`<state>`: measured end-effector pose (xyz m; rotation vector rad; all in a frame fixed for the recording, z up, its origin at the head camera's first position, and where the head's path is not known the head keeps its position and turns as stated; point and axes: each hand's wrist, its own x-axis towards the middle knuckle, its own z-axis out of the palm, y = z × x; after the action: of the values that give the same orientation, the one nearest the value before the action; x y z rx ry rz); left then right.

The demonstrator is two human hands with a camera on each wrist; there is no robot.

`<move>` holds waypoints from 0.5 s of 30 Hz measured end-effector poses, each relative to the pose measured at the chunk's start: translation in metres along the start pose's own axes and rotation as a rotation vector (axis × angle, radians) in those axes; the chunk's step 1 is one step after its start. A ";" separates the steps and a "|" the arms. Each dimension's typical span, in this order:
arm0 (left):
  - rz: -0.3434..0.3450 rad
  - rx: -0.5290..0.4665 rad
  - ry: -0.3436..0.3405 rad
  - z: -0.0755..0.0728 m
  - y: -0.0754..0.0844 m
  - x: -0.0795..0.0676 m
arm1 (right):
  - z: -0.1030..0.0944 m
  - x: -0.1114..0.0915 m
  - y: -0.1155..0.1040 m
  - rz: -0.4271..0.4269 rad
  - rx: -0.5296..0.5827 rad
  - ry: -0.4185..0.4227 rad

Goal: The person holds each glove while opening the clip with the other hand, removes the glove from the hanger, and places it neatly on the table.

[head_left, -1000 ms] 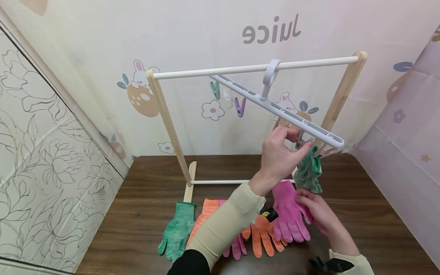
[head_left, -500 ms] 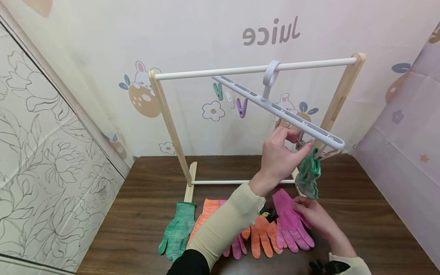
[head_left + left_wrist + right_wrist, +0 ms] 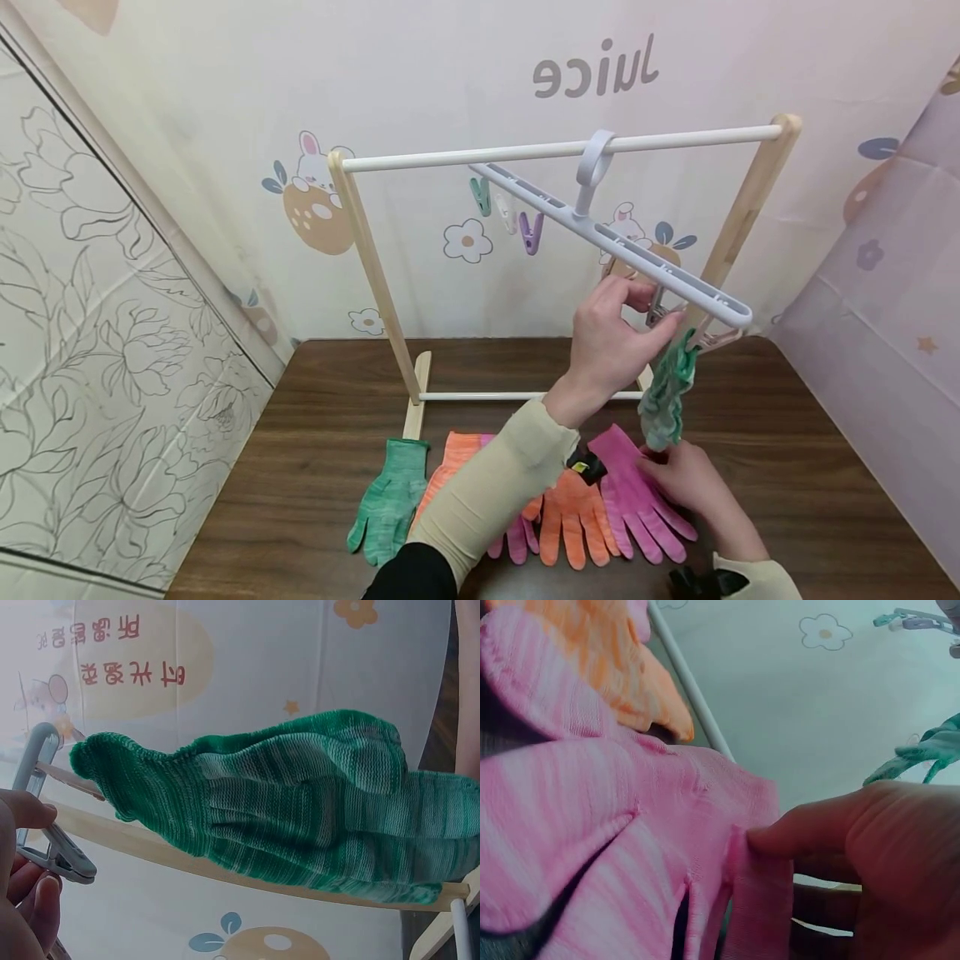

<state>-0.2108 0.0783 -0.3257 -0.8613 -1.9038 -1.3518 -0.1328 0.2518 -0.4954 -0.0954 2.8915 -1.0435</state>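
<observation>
My left hand (image 3: 609, 337) is raised under the near half of a pale lilac clip hanger (image 3: 660, 267). Between its thumb and fingers it pinches a pale clothespin (image 3: 67, 851). Beside it a green striped glove (image 3: 292, 795) dangles by its cuff from the clip (image 3: 716, 333) at the hanger's near end. Lower down, my right hand (image 3: 693, 479) pinches one edge of a pink glove (image 3: 637, 500) with thumb and fingers; the glove's own fingers spread toward the table's front. In the right wrist view the thumb presses on the pink knit (image 3: 705, 795).
The hanger hooks over the white top bar (image 3: 465, 157) of a wooden rack (image 3: 375, 283). Green, white and purple clothespins (image 3: 531, 233) hang at its far end. On the brown table (image 3: 300, 467) lie another green glove (image 3: 390, 500) and orange gloves (image 3: 573, 517), partly under the left forearm.
My right hand has shifted down a little, drawing the pink glove toward the table's front. The hanging green glove sways lower and straighter. The left hand stays at the clothespin.
</observation>
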 end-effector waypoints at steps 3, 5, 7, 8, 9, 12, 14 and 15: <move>0.002 0.005 0.001 0.000 0.000 0.000 | 0.000 -0.001 0.002 -0.013 -0.050 0.015; 0.001 0.006 0.002 0.000 0.000 -0.001 | 0.000 -0.001 0.002 -0.005 -0.068 0.014; 0.001 0.004 0.003 0.000 0.000 -0.001 | -0.001 -0.001 0.001 0.002 -0.079 0.013; 0.002 0.003 0.003 0.000 0.000 -0.001 | -0.003 -0.001 0.000 0.012 -0.085 0.019; 0.003 0.009 0.002 0.000 0.000 -0.001 | -0.004 -0.002 0.000 0.029 -0.089 0.025; 0.007 0.001 0.008 -0.001 0.000 -0.001 | -0.010 -0.003 -0.003 0.074 -0.088 0.059; 0.010 0.002 0.013 -0.001 0.000 0.000 | -0.015 -0.005 -0.005 0.092 -0.085 0.102; 0.011 0.006 0.015 -0.001 0.000 0.000 | -0.017 -0.005 -0.006 0.086 -0.084 0.125</move>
<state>-0.2106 0.0772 -0.3257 -0.8551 -1.8886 -1.3416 -0.1288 0.2582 -0.4786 0.0931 3.0201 -0.9472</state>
